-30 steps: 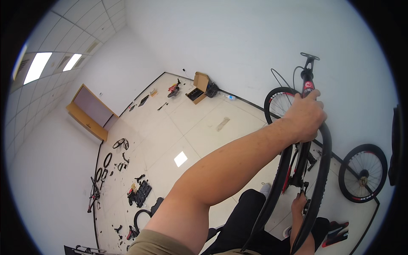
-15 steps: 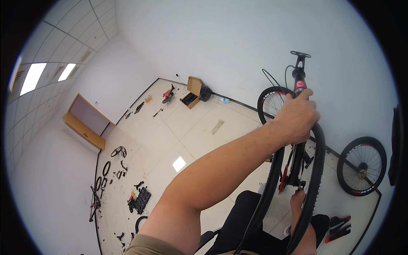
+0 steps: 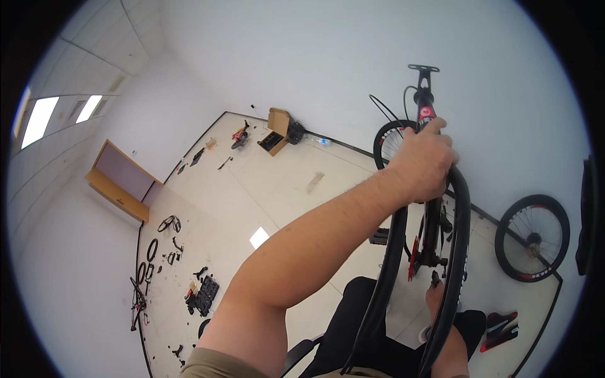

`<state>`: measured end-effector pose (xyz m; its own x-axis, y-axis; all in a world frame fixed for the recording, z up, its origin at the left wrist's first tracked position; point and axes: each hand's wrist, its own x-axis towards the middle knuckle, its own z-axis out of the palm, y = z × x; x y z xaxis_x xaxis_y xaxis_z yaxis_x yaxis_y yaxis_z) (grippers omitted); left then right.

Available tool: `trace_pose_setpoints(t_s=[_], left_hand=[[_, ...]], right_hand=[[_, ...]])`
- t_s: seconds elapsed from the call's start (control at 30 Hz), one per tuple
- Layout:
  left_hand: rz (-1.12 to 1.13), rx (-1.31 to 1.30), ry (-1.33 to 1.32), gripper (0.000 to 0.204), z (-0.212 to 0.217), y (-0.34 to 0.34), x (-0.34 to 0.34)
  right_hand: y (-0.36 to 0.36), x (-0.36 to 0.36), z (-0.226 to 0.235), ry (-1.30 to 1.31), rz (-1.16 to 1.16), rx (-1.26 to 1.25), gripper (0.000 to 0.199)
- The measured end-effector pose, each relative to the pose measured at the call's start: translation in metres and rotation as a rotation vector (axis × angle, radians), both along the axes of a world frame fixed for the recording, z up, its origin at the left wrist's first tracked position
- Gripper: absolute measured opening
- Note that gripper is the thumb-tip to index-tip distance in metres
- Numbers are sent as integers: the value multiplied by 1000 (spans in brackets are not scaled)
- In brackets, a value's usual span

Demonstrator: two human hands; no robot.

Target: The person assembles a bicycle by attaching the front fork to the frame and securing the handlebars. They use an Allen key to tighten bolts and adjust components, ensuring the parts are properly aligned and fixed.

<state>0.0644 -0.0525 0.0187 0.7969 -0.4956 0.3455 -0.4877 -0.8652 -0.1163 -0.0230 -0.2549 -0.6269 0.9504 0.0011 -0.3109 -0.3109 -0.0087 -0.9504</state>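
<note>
My left hand (image 3: 423, 160), arm stretched up and across, is closed around the upper part of a black bicycle frame (image 3: 431, 223). Its tube end with a red badge (image 3: 426, 112) points up, topped by a black bracket-like piece (image 3: 423, 67). A black tyre (image 3: 462, 214) loops down on both sides of the frame toward my lap; its top passes under my left hand. Low down, beside the red chainring (image 3: 413, 259), my right hand (image 3: 433, 296) is closed around a small dark part (image 3: 435, 277), too small to name. A pedal (image 3: 379, 236) shows left of the tyre.
A spoked wheel (image 3: 532, 238) leans against the wall at right, above a red and black piece (image 3: 501, 331) on the floor. Another wheel (image 3: 389, 143) stands behind the bicycle. Leftward lie an opened cardboard box (image 3: 277, 126), a black tool case (image 3: 205, 295) and several scattered bicycle parts.
My view has shifted, so the scene sits slightly left. My right hand has come down a little from the crank area. The left hand keeps its grip on the frame.
</note>
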Motion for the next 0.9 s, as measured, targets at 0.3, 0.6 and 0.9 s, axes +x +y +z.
trace_pose_setpoints(t_s=[0.3,0.6,0.9], left_hand=[[-114,-71,-38,21,-5,24,-10],[-56,-120,44,15,4,14,-17],[-35,-151,59,16,3,17,-18]], right_hand=[[33,-46,189,247,-139,-102,21],[36,21,264,597,-513,448,39],[58,68,229,669,-541,308,40]])
